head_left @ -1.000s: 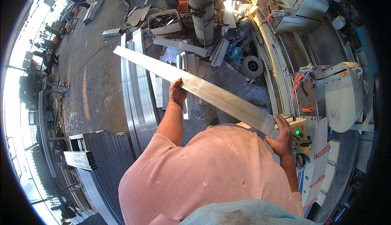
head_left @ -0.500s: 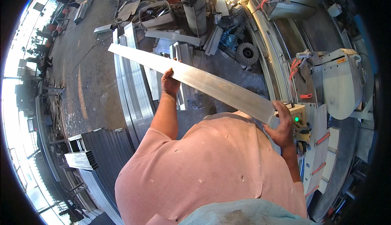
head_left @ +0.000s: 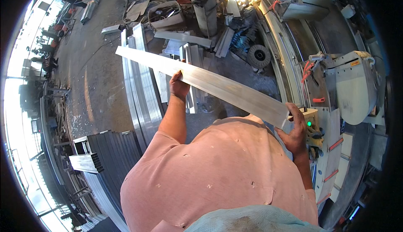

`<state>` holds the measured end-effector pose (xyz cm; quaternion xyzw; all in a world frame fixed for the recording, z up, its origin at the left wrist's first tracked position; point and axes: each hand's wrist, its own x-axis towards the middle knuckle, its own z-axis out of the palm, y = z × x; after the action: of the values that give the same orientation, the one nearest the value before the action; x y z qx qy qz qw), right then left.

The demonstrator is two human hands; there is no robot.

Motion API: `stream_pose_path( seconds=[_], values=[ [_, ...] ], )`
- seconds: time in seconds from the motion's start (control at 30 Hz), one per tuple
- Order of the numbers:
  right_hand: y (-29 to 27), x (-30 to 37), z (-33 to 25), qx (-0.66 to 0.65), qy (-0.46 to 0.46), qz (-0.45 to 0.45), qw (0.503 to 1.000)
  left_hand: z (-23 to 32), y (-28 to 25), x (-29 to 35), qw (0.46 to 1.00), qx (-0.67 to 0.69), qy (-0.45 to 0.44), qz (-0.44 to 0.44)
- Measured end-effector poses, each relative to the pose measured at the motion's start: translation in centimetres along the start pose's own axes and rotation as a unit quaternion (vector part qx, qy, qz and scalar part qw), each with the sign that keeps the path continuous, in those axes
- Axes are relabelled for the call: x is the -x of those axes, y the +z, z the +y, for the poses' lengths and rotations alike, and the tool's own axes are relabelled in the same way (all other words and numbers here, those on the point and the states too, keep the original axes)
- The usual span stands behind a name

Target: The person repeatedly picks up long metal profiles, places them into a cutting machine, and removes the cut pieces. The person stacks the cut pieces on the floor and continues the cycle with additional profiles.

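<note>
Head view shows a long, flat, shiny silver metal bar [head_left: 218,85].

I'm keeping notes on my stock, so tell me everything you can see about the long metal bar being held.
The long metal bar is straight, silvery and flat-faced, apparently bare aluminium, bright with glare toward its upper-left end and duller, slightly streaked toward the other. Held in the air, it slants across the picture from upper left to lower right. The left hand grips it partway along; the right hand holds its lower-right end. Whether it is hollow can't be told.
</note>
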<state>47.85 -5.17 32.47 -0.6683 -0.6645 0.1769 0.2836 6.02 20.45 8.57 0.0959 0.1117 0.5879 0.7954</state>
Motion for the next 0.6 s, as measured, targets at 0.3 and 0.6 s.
stream_pose_path(
  seconds=[0.3, 0.6],
  values=[
    [1.7, 0.9, 3.1, 0.025, 0.016, -0.006, 1.000, -0.1, 1.0, 0.4, 1.000, -0.017, 0.003, 0.024],
    [3.5, 2.0, 6.2, 0.045, 0.035, -0.007, 0.998, 0.5, 2.6, 0.8, 1.000, 0.000, -0.007, 0.022]
  ],
)
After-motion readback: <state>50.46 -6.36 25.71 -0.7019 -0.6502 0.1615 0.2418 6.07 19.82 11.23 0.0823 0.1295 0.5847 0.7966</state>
